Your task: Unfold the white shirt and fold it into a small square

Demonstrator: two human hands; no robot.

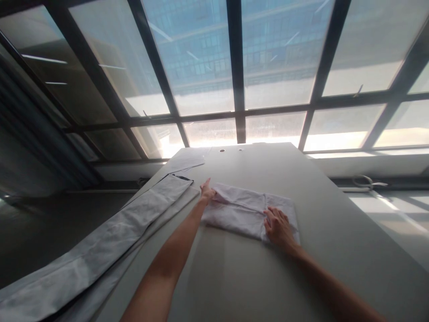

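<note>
A folded white cloth [239,214] lies flat on the light table [221,277], with a crease running across its upper layer. At its left upper corner, my left hand [208,192] grips the edge, one finger pointing away from me. My right hand [279,226] rests palm down on the right part of the cloth, its fingers spread near a vertical fold. The cloth's underside and the parts beneath my right palm are hidden.
Long grey-white fabric [110,241] with dark edging drapes along the table's left side. Past it lies a flat pale sheet [187,158]. Windows with a dark frame [236,67] rise behind the table. A pale cable [367,182] sits beyond its right edge.
</note>
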